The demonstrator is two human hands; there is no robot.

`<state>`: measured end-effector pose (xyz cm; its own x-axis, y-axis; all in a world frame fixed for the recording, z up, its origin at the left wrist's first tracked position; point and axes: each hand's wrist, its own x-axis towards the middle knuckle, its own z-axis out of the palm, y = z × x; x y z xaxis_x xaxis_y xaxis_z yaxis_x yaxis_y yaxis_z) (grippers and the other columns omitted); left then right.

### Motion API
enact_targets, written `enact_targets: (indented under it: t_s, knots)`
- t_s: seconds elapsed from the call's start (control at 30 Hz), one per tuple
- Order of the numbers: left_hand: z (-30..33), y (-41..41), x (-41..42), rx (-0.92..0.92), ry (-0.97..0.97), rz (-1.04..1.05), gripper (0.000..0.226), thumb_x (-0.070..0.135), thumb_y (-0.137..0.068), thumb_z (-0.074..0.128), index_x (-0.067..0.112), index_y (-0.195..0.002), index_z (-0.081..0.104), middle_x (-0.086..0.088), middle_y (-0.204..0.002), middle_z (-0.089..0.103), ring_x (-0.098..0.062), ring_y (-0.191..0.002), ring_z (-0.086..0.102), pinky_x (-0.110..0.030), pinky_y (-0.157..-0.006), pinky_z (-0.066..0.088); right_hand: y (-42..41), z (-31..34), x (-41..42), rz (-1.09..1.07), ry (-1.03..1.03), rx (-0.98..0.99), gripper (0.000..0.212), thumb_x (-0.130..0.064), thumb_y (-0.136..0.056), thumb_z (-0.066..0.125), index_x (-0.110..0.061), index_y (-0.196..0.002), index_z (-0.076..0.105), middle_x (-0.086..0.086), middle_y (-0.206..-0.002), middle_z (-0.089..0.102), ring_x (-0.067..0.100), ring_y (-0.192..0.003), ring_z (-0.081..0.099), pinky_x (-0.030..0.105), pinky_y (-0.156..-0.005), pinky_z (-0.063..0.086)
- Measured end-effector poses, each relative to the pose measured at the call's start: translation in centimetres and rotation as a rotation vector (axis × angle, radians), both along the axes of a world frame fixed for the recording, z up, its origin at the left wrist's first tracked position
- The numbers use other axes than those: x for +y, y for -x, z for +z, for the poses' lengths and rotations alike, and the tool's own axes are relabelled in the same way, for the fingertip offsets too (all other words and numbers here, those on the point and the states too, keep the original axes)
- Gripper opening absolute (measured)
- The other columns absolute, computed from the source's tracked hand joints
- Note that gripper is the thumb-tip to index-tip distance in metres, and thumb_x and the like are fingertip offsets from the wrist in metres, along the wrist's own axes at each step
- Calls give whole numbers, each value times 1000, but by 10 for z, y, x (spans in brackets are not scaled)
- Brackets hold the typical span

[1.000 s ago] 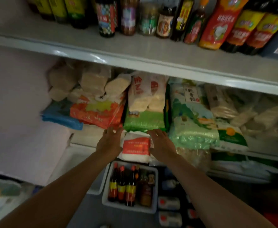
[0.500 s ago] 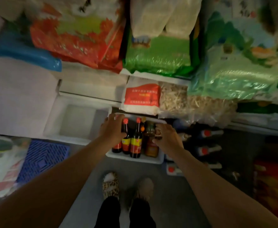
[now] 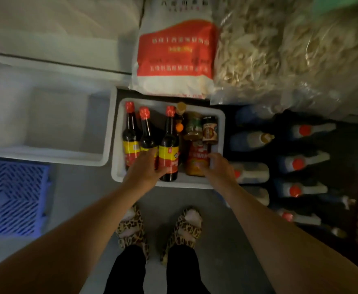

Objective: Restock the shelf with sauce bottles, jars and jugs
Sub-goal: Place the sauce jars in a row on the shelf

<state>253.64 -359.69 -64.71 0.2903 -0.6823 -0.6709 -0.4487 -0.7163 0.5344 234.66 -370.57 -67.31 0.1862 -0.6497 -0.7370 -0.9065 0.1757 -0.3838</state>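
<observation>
**Both hands down at the white bin, each on its own pick**

With the white bin (image 3: 221,124) as my landmark on the floor, I read the coming move as a straight lift out of it. My left hand (image 3: 145,168) sits at the bin's near-left corner, fingers curled round the labelled bellies of the dark sauce bottles (image 3: 169,145); exactly which bottle it holds I cannot tell. Those bottles stand upright, red caps toward the bin's far wall, so their long axis points up at me. My right hand (image 3: 218,168) is at the near-right corner, fingers wrapped on the orange jar (image 3: 196,164), which stands just in front of two smaller jars (image 3: 210,130). Each hand is nearest its own item; neither need cross.
</observation>
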Motion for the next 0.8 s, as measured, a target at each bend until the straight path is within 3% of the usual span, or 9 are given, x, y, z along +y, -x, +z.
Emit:
enact_targets:
  t_s: [0.07,0.13,0.27,0.37,0.47,0.53,0.6,0.7,0.8]
  knots:
    - [-32,15,-13,36,2,22,57,55,-88,57,20,-133,50,1,-123,60,-18,-113,58,-43,-96,50,5,-30,-7,-55,-11,-18,41,-42,-98,60,-20,-131,53,0,-118,56,16,-103,53,27,-74,38]
    - [-57,28,-31,76,-12,92,53,47,-95,55,15,-136,48,-6,-131,58,-24,-119,57,-45,-98,48,8,-54,-17,-141,10,-45,37,-42,-100,57,-16,-126,56,-3,-107,53,15,-98,54,24,-71,40]
    - [-94,47,-76,225,-38,288,47,44,-101,46,13,-135,50,-4,-130,59,-22,-120,54,-31,-94,41,11,-94,-41,-329,48,-140,41,-48,-96,60,-19,-125,58,-1,-113,64,18,-104,64,37,-87,54]
    - [-119,54,-110,363,-86,482,42,50,-102,39,16,-117,59,-3,-110,61,-21,-105,55,-31,-86,42,9,-119,-56,-376,54,-196,46,-51,-96,57,-19,-130,57,2,-117,66,14,-100,66,26,-74,53]
    - [-138,61,-133,518,-139,735,57,58,-98,43,15,-135,49,-11,-129,57,-27,-117,54,-42,-105,42,4,-138,-66,-461,15,-255,46,-49,-99,56,-15,-130,58,3,-115,67,10,-94,66,19,-65,46]
    - [-151,65,-141,578,-138,811,60,56,-98,44,15,-142,42,-7,-124,57,-24,-112,54,-37,-100,40,2,-147,-67,-530,-19,-296,47,-49,-99,56,-15,-132,57,4,-115,68,10,-93,66,19,-64,48]
    - [-162,68,-146,587,-123,846,59,55,-99,44,16,-143,41,-5,-119,57,-21,-105,53,-36,-92,39,-1,-153,-65,-579,-19,-316,48,-51,-98,55,-17,-132,57,4,-114,68,13,-95,67,22,-67,50]
    - [-178,72,-148,539,-112,918,64,61,-96,45,15,-140,45,-10,-129,58,-23,-106,55,-37,-91,43,-7,-158,-63,-594,-19,-288,49,-55,-97,54,-19,-130,57,5,-113,67,20,-99,67,37,-83,57]
    - [-183,76,-147,567,-141,1045,66,62,-95,46,12,-138,46,-9,-108,62,-24,-94,62,-39,-83,52,-8,-161,-64,-643,-1,-217,52,-59,-97,51,-16,-123,62,7,-109,70,23,-97,69,42,-88,57]
